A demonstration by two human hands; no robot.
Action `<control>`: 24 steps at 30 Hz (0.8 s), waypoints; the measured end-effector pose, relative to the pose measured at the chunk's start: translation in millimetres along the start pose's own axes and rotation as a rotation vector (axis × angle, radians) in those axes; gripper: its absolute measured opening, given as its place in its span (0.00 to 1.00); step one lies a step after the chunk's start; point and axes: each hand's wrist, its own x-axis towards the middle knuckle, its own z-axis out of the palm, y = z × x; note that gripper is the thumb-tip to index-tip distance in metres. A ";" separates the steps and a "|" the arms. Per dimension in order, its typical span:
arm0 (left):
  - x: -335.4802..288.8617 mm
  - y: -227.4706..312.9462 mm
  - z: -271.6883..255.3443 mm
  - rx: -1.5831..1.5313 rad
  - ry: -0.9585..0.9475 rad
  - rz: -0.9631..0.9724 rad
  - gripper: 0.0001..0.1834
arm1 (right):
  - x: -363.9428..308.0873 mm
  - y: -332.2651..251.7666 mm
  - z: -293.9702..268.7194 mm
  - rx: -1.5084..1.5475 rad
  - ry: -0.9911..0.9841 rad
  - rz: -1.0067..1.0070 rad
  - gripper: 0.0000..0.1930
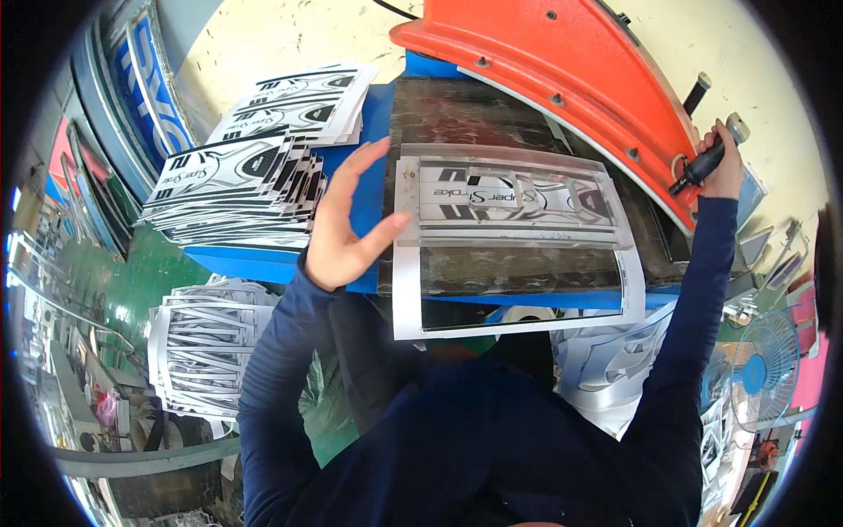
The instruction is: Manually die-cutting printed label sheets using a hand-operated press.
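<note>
Head view, looking down over the person's dark blue long-sleeved top.

Nearest the body, a thin white rectangular sheet frame with its middle cut out point(518, 321) overhangs the front edge of the dark, glossy, scuffed press bed point(465, 114). Its lower border hangs clear of the bed over the person's lap. On its upper part lies the flat silver-grey printed sheet with black and white curved graphics point(514, 200), squared to the bed under what looks like a clear rectangular plate with a pale rim. The printing reads upside down from the person's side.

The left hand point(347, 224) is open, fingers spread and slightly curled, palm facing right, thumb tip touching or just beside the left edge of the printed sheet. It grips nothing. The forearm rises from the lower left.

The right hand point(720, 158) is closed around a black cylindrical lever handle point(698, 167) at the right, arm stretched well up and outward.

The bed rests on a blue flat table point(237, 259). On its left side stand fanned stacks of matching black-and-white printed sheets point(241, 189), edges staggered. Below the table's left end is a loose heap of white cut-out offcuts point(206, 351).

Farthest back, the curved orange-red painted metal press head point(562, 79), bolted along its rim, arches over the bed's rear.
</note>
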 end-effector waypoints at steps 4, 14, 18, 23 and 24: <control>26.1 36.7 11.5 0.085 -0.128 0.155 0.41 | -59.6 -18.0 37.4 0.074 -0.197 0.032 0.08; 93.2 104.2 57.7 -0.043 -0.223 0.429 0.45 | -155.6 -33.6 114.5 0.170 -0.636 -0.131 0.33; 92.9 110.7 47.9 0.072 0.026 0.524 0.44 | -110.4 -39.0 96.8 -0.892 -0.251 -0.979 0.33; 72.9 118.9 9.5 0.089 0.192 0.285 0.40 | -60.3 -32.5 65.0 -1.145 0.089 -1.121 0.29; 71.4 118.9 -0.9 0.158 0.169 0.286 0.37 | -58.1 -29.6 62.9 -1.016 0.043 -0.959 0.27</control>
